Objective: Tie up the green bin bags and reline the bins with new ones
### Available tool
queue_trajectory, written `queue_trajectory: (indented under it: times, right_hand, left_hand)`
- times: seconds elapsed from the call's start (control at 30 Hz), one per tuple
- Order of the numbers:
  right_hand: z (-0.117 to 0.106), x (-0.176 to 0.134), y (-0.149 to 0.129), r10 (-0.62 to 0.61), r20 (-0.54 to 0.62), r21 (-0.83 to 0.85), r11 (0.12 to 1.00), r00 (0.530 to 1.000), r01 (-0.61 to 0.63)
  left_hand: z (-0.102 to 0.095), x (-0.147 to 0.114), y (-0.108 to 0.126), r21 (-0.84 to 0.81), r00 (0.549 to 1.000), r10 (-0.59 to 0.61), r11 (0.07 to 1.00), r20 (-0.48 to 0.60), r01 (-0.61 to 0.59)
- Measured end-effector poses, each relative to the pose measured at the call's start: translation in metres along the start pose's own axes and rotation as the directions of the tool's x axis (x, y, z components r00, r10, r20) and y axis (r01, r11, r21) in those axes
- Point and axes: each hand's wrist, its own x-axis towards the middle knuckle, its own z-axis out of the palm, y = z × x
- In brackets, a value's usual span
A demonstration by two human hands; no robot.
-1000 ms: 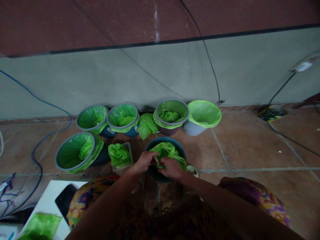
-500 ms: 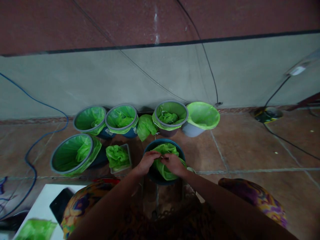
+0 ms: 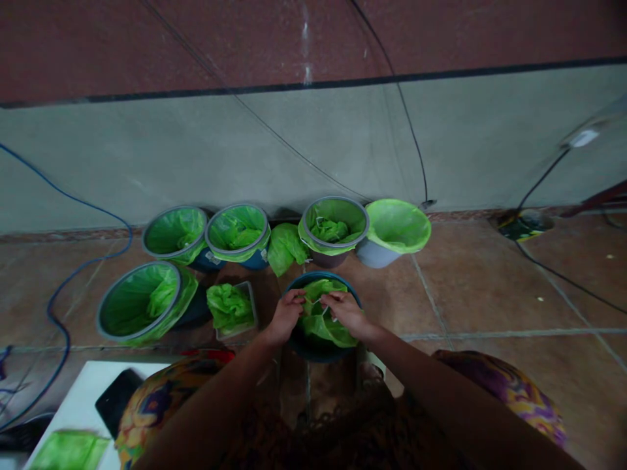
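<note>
Green plastic makes up the crumpled bag (image 3: 326,331) lying inside a teal bucket (image 3: 321,353) on the floor. Above it, the person's left hand (image 3: 287,317) and right hand (image 3: 347,313) each pinch its white string (image 3: 315,302) between closed fingertips. Left of the bucket sits a clear tub (image 3: 254,304); a pale bin (image 3: 378,253) stands beyond, near the wall (image 3: 274,156).

I'm standing in what looks like a home or small workspace, I can't tell which: brown-tiled floor (image 3: 490,281), maroon-and-grey painted wall (image 3: 196,156), trailing black cable (image 3: 414,128), green-lined round plastic bins (image 3: 375,254).
</note>
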Motion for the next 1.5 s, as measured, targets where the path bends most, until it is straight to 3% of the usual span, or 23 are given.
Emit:
queue_trajectory:
  times: [0.13,0.23,0.33,0.43,0.57,0.7,0.83,0.97,1.1,1.13,1.2,1.27,1.33,1.4,1.5]
  right_hand:
    - [0.0,0.001,0.003,0.016,0.095,-0.01,1.0,0.995,-0.015]
    - [0.0,0.0,0.002,0.03,0.092,0.068,0.997,0.995,-0.036]
    - [-0.002,-0.003,-0.009,0.003,0.073,0.165,0.986,0.997,-0.015]
    - [-0.006,-0.009,-0.033,-0.079,0.094,0.216,0.975,0.992,0.057]
    - [-0.022,-0.02,-0.077,-0.255,0.206,0.26,0.945,0.945,0.198]
    - [-0.043,-0.029,-0.113,-0.455,0.255,0.374,0.86,0.853,0.347]
    - [-0.055,-0.035,-0.131,-0.523,0.238,0.452,0.806,0.818,0.383]
    - [-0.06,-0.027,-0.129,-0.506,0.163,0.394,0.82,0.847,0.414]
    - [-0.074,-0.015,-0.122,-0.432,-0.103,0.181,0.878,0.896,0.444]
    - [-0.077,-0.015,-0.122,-0.427,-0.119,0.156,0.883,0.896,0.442]
    - [-0.082,-0.021,-0.125,-0.454,-0.006,0.173,0.877,0.891,0.448]
    - [-0.081,-0.031,-0.131,-0.5,0.203,0.232,0.86,0.842,0.454]
    - [-0.079,-0.04,-0.137,-0.527,0.349,0.277,0.848,0.775,0.452]
    - [-0.076,-0.044,-0.141,-0.526,0.395,0.297,0.849,0.753,0.437]
    - [-0.075,-0.038,-0.141,-0.523,0.334,0.316,0.846,0.784,0.43]
  left_hand:
    - [0.0,0.002,0.001,-0.036,0.998,0.052,0.998,-0.031,-0.053]
    - [-0.001,0.005,0.0,0.036,0.995,0.08,0.996,-0.06,-0.078]
    - [-0.003,0.008,0.001,0.291,0.983,0.162,0.948,-0.09,-0.13]
    - [-0.003,0.006,0.01,0.592,0.952,0.292,0.785,-0.095,-0.182]
    - [0.006,-0.006,0.033,0.621,0.917,0.396,0.707,0.047,-0.337]
    - [0.023,-0.022,0.054,0.491,0.817,0.51,0.657,0.269,-0.571]
    - [0.039,-0.033,0.061,0.452,0.766,0.545,0.62,0.341,-0.642]
    - [0.048,-0.027,0.053,0.457,0.81,0.492,0.669,0.32,-0.587]
    - [0.043,-0.005,0.045,0.252,0.916,0.401,0.887,-0.001,-0.388]
    - [0.041,0.001,0.045,0.188,0.934,0.35,0.924,-0.066,-0.333]
    - [0.038,0.011,0.047,0.165,0.957,0.276,0.952,-0.09,-0.259]
    - [0.039,0.015,0.048,0.306,0.957,0.29,0.909,0.018,-0.282]
    - [0.044,0.013,0.049,0.462,0.915,0.353,0.79,0.197,-0.404]
    - [0.051,0.005,0.048,0.536,0.849,0.355,0.663,0.391,-0.523]
    - [0.058,-0.009,0.047,0.561,0.779,0.279,0.563,0.562,-0.607]
